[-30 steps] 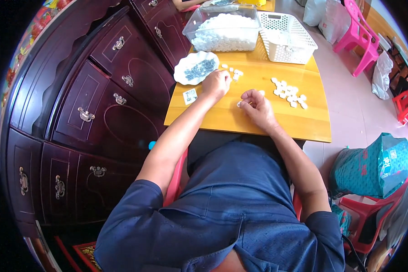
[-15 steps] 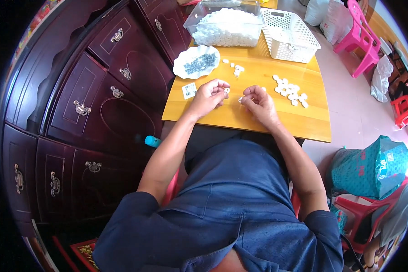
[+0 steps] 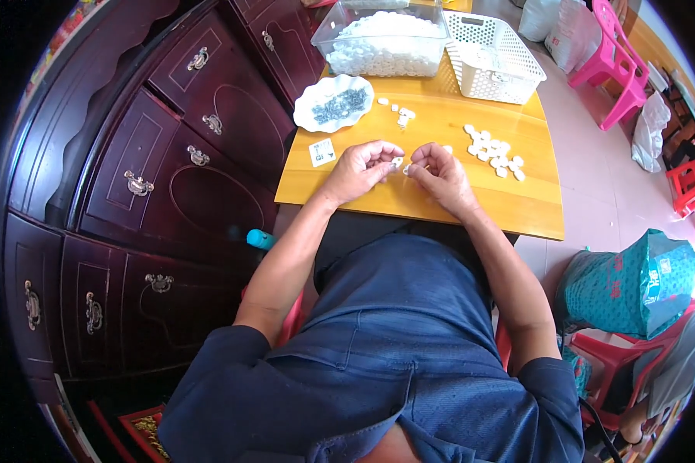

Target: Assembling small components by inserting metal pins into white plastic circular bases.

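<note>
My left hand [image 3: 361, 171] pinches a small white plastic piece [image 3: 397, 162] between thumb and forefinger. Close beside it, my right hand [image 3: 443, 180] is closed at the fingertips on another small white piece [image 3: 407, 169], mostly covered by the fingers. Both hands are just above the near part of the yellow wooden table [image 3: 347, 190]. To the right lies a group of several white pieces [image 3: 493, 148]. Beyond my hands are a few loose white parts [image 3: 404, 117]. A white scalloped dish [image 3: 307, 116] of small dark bits stands past my left hand.
At the table's back are a clear bin [image 3: 386, 48] heaped with white pieces and a white perforated basket [image 3: 502, 86]. A small printed card [image 3: 322, 152] lies left. Dark wooden drawers [image 3: 135, 166] flank the table; a teal bag [image 3: 627, 284] and pink chair [image 3: 611, 62] stand right.
My left hand has moved right with its white piece, closing most of the gap to my right hand. The right hand has shifted slightly and keeps its pinch.
</note>
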### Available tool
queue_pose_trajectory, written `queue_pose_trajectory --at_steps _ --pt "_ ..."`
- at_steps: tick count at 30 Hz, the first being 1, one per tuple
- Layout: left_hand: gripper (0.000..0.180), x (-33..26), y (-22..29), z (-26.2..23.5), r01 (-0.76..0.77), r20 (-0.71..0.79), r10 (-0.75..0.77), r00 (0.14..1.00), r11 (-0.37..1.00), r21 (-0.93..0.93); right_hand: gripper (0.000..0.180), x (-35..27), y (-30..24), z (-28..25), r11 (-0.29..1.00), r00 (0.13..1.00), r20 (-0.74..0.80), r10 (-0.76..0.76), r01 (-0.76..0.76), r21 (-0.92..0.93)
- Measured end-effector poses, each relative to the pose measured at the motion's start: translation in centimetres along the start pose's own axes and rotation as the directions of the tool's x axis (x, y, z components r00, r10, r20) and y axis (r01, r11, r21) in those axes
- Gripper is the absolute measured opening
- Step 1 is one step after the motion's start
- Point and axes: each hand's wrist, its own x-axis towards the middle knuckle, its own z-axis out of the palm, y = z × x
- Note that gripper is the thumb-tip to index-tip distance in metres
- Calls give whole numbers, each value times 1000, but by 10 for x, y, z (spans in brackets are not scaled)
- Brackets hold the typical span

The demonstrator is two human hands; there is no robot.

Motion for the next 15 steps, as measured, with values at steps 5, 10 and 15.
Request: queue_pose_trajectory --at_steps 5,10,15 --pt "22 -1 5 0 7 22 -8 1000 1000 12 15 0 0 -1 999 999 31 28 -27 -33" --pt "22 -1 6 0 23 22 -23 1000 1000 16 18 1 5 -1 1000 1000 7 0 0 -26" --pt "21 -2 6 1 25 21 -25 999 1000 6 16 -1 -2 0 999 999 29 44 -43 -24"
